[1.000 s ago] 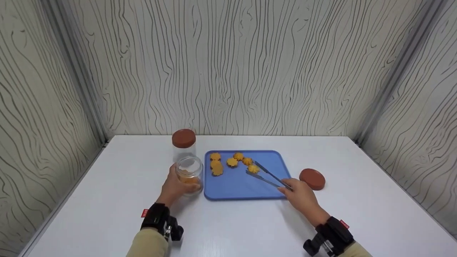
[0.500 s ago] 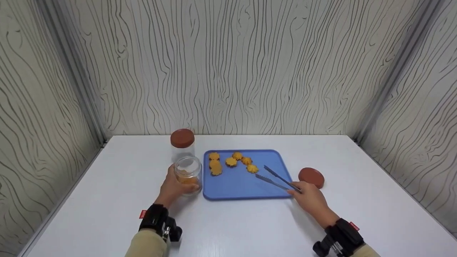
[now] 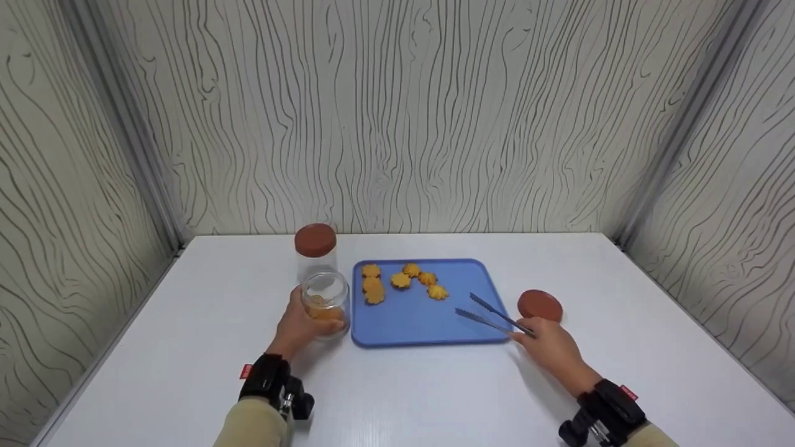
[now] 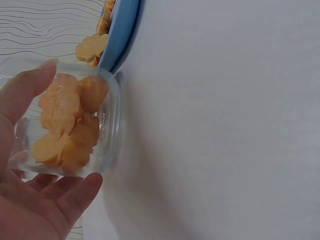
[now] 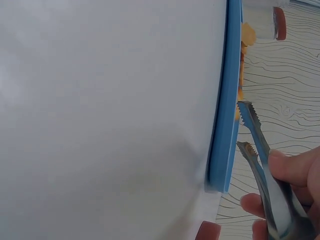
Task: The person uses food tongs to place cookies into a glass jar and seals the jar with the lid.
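In the head view my left hand (image 3: 302, 323) grips an uncapped clear jar (image 3: 326, 292) just left of the blue tray (image 3: 410, 329). Several cookies (image 4: 60, 107) lie inside it, seen through the wall in the left wrist view. My right hand (image 3: 549, 347) holds metal tongs (image 3: 490, 315) over the tray's right part. Their serrated tips stand apart with nothing between them, as the right wrist view also shows. Several flower-shaped cookies lie on the tray: a row along its left side, ending in a front cookie (image 3: 374, 294), and a looser group nearer the middle with a rightmost cookie (image 3: 438, 292).
A second clear jar with a reddish-brown lid (image 3: 315, 240) stands right behind the gripped jar. Another reddish-brown lid (image 3: 540, 306) lies on the white table (image 3: 410, 397), to the right of the tray. Patterned panels (image 3: 385, 124) rise behind and at both sides.
My right hand has drawn the tongs back right and toward me, off the rightmost middle cookie, which stays on the tray. The left hand keeps its grip on the jar.
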A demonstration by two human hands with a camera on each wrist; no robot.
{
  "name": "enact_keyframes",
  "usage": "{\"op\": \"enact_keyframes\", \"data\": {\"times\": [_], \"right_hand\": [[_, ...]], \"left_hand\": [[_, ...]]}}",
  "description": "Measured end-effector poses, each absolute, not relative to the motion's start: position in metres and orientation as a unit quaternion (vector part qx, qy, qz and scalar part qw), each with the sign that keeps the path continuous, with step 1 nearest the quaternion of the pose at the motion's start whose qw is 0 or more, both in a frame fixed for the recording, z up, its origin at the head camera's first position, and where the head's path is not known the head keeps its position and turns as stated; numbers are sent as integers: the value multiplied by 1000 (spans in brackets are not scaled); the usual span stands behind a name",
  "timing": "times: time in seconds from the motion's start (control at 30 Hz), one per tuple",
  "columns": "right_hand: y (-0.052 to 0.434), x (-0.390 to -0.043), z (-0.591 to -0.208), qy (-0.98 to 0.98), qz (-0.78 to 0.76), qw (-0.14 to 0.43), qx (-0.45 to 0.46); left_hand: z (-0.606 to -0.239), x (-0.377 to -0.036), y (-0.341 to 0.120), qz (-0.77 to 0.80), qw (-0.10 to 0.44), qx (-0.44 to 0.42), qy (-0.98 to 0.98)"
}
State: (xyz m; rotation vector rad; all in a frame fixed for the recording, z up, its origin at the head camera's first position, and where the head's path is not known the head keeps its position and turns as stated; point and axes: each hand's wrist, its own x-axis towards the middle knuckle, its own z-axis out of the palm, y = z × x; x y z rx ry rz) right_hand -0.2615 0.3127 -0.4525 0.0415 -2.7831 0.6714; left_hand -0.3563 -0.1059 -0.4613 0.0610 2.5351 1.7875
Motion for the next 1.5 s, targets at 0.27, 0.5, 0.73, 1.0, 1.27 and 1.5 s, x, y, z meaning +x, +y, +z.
{"op": "enact_keyframes", "data": {"times": [0.27, 0.5, 0.73, 1.0, 1.27, 1.5], "right_hand": [[322, -262, -455, -969, 217, 115, 4], [329, -263, -457, -975, 203, 87, 9], [335, -261, -458, -978, 198, 69, 13], [341, -261, -461, -978, 200, 55, 20], [347, -263, -459, -981, 191, 35, 6], [358, -266, -448, -977, 203, 62, 9]], "left_hand": [[-460, -355, -107, 577, 17, 34, 816], [-461, -355, -108, 574, 24, 31, 818], [-463, -360, -108, 561, 44, 16, 826], [-464, -359, -110, 557, 51, 19, 829], [-464, -358, -112, 552, 45, 22, 832], [-466, -359, -112, 558, 54, 24, 828]]}}
